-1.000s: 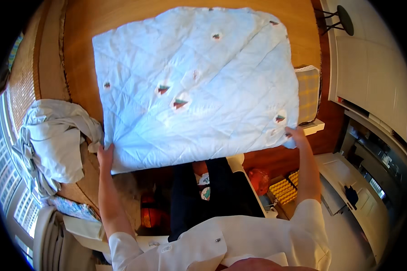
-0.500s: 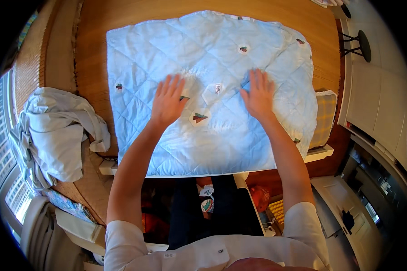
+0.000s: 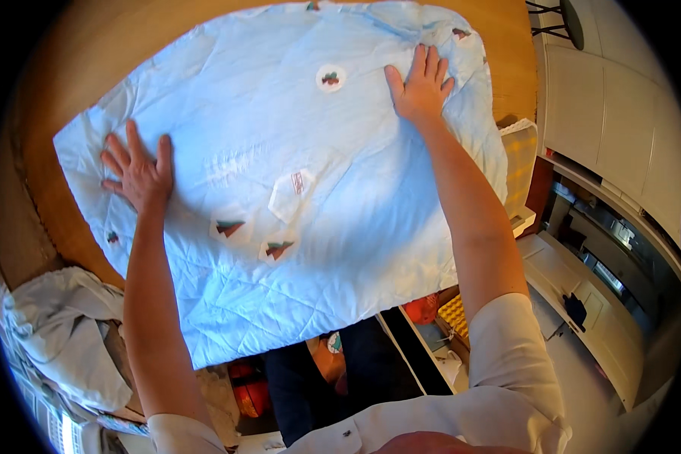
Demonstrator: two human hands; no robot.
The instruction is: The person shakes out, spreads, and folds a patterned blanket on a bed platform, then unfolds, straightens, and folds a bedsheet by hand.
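Evidently, the Quilt [image 3: 333, 144] Lies Under Both Your Hands

The light blue quilt is below your palms, spread over a brown surface [image 3: 49, 159] that shows beyond and outside your fingers. Your left fingers [image 3: 134, 142] are fanned out near the quilt's left side; your right fingers [image 3: 432, 66] are also spread, farther from your body. Both sets grasp nothing and seem to rest flat on the fabric.

In my judgement, the quilt could slide or turn if one hand presses harder than the other. Just beyond your right fingers there is a creased fold [image 3: 401, 29], and pushing over it could make the wrinkle deeper. On the side nearest you, well behind both sets of fingers, the edge reaches out above your legs [image 3: 363, 363]; its weight might pull the quilt down. A pale cloth [image 3: 68, 333] lies nearer to you than your left fingers, and a shifting quilt could catch on it.

About writing: between your two hands, but closer to you, a white patch [image 3: 284, 200] carries a small red printed label [image 3: 297, 183]. Left of it, faint lettering [image 3: 234, 163] is too washed out for reading. I can identify no brand.
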